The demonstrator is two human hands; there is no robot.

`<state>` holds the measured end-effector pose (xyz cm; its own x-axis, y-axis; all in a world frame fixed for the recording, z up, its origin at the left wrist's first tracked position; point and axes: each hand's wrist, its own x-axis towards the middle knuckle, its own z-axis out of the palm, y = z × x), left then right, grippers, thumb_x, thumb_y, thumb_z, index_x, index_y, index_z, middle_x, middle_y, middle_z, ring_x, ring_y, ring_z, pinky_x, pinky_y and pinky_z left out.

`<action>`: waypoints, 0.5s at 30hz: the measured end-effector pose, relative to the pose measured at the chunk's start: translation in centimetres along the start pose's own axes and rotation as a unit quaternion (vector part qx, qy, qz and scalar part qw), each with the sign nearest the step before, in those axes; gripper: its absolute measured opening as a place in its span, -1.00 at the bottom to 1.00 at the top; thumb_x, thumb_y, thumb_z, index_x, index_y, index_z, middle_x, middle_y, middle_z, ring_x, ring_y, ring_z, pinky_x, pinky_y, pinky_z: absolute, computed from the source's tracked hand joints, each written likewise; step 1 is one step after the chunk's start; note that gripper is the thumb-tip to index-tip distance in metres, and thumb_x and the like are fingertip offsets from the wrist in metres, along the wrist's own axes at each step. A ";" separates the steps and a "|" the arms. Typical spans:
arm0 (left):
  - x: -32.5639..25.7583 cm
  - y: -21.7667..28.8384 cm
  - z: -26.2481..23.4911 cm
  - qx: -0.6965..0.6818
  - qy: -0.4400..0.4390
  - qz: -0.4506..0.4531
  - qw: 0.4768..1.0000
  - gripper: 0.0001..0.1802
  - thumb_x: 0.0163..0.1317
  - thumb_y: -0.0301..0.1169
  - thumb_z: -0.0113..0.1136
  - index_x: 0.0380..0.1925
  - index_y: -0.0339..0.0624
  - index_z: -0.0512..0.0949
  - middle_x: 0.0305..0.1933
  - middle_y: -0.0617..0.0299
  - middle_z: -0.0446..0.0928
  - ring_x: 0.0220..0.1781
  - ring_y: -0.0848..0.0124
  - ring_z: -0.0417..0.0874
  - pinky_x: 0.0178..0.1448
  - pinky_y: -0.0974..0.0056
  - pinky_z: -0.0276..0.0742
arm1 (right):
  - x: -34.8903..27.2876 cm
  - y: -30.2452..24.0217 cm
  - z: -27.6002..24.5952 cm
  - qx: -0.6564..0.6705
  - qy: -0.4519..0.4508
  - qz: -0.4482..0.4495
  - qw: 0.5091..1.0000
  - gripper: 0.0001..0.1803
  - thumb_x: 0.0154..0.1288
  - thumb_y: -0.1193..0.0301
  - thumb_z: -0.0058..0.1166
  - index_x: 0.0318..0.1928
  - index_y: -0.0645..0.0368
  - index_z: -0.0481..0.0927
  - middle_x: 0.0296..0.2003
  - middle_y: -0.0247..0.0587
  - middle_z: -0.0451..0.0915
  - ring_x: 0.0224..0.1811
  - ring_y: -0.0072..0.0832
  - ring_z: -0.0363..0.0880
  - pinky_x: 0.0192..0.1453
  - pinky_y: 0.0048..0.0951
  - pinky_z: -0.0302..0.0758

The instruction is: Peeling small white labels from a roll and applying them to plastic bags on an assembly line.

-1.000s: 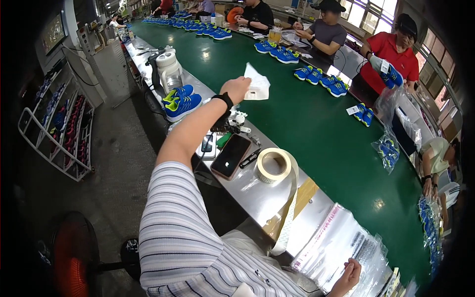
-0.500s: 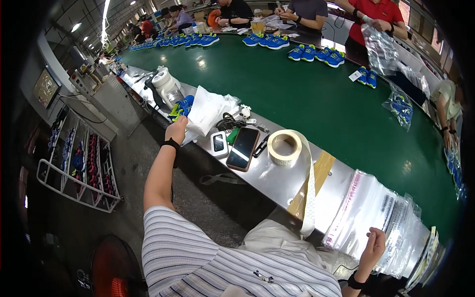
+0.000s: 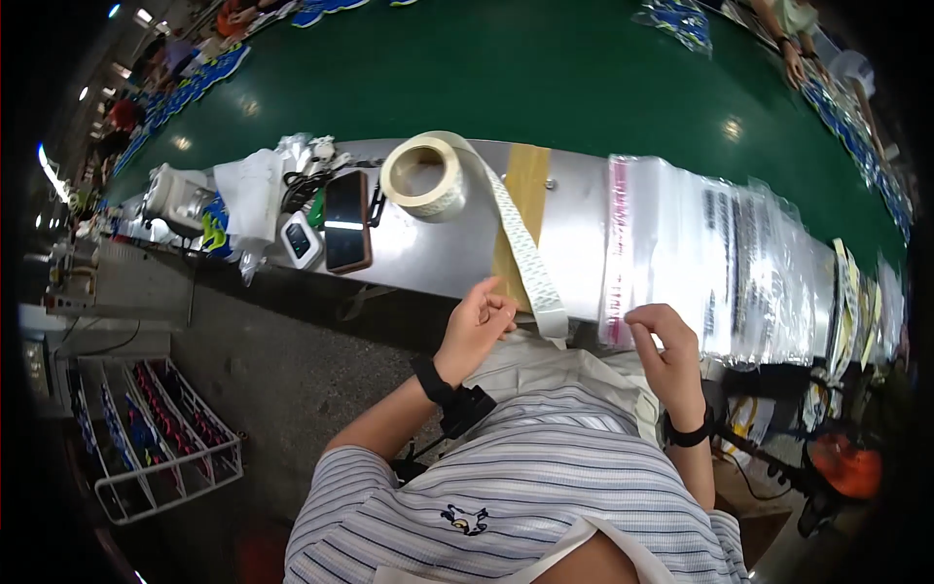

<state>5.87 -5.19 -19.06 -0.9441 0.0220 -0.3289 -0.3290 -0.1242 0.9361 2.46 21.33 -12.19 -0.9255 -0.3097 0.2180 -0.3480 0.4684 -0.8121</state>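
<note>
While left hand (image 3: 477, 326) hovers loose by tape strip (image 3: 530, 263), right hand (image 3: 662, 341) pinches plastic bag (image 3: 647, 248).

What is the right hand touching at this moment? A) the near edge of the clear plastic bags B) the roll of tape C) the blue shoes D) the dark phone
A: the right hand has its fingers on the near edge of the clear plastic bags, apart from the tape roll and phone.

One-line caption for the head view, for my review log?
Left hand beside the hanging tape strip, right hand fingering the near edge of stacked clear plastic bags on the steel bench.
</note>
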 end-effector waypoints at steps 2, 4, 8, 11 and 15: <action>1.3 0.7 1.9 -0.014 -0.002 -0.001 1.000 -0.60 0.29 -0.43 0.11 0.08 -0.41 0.35 -0.26 0.20 0.53 -0.31 0.57 0.55 -0.31 0.48 0.47 | -0.1 -0.5 0.4 0.015 -0.028 0.014 0.999 -0.90 0.19 0.60 0.06 -0.27 0.25 0.58 -0.33 -0.14 0.58 -0.37 -0.29 0.59 -0.35 -0.46 0.49; 2.5 1.6 3.4 0.084 -0.109 -0.088 0.987 -0.77 0.31 -0.40 0.08 -0.13 -0.33 0.48 -0.46 0.33 0.46 -0.49 0.64 0.44 -0.46 0.51 0.36 | -0.7 -0.5 0.8 0.016 -0.034 0.014 0.999 -0.90 0.20 0.60 0.06 -0.27 0.24 0.58 -0.33 -0.15 0.58 -0.39 -0.30 0.59 -0.38 -0.46 0.49; 2.4 2.9 4.9 0.019 -0.135 -0.076 0.988 -0.83 0.36 -0.38 0.00 -0.26 -0.24 0.51 -0.56 0.42 0.36 -0.59 0.70 0.28 -0.53 0.56 0.17 | -0.7 -0.3 2.2 0.009 -0.030 0.033 0.999 -0.82 0.21 0.53 0.07 -0.15 0.26 0.54 -0.29 -0.12 0.57 -0.34 -0.28 0.57 -0.26 -0.40 0.50; 1.3 2.9 5.0 -0.023 -0.116 -0.086 0.989 -0.86 0.35 -0.39 0.01 -0.26 -0.23 0.50 -0.55 0.40 0.37 -0.59 0.69 0.31 -0.53 0.56 0.18 | -0.7 0.5 4.0 -0.021 0.025 0.046 0.998 -0.72 0.22 0.49 0.09 -0.05 0.29 0.50 -0.27 -0.10 0.57 -0.35 -0.30 0.56 -0.24 -0.40 0.50; 1.0 0.6 4.5 0.168 0.145 0.131 0.966 -0.83 0.27 -0.40 0.13 -0.28 -0.29 0.43 -0.51 0.35 0.43 -0.59 0.65 0.38 -0.53 0.51 0.26 | -0.5 1.0 4.1 -0.011 -0.071 0.080 0.994 -0.72 0.24 0.45 0.08 -0.05 0.30 0.50 -0.30 -0.09 0.58 -0.36 -0.32 0.58 -0.25 -0.40 0.50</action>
<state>4.61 -0.77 -18.24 -0.9668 -0.2509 -0.0496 -0.1125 0.2432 0.9634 3.20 18.56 -15.35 -0.9395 -0.3426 0.0076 -0.2031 0.5389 -0.8175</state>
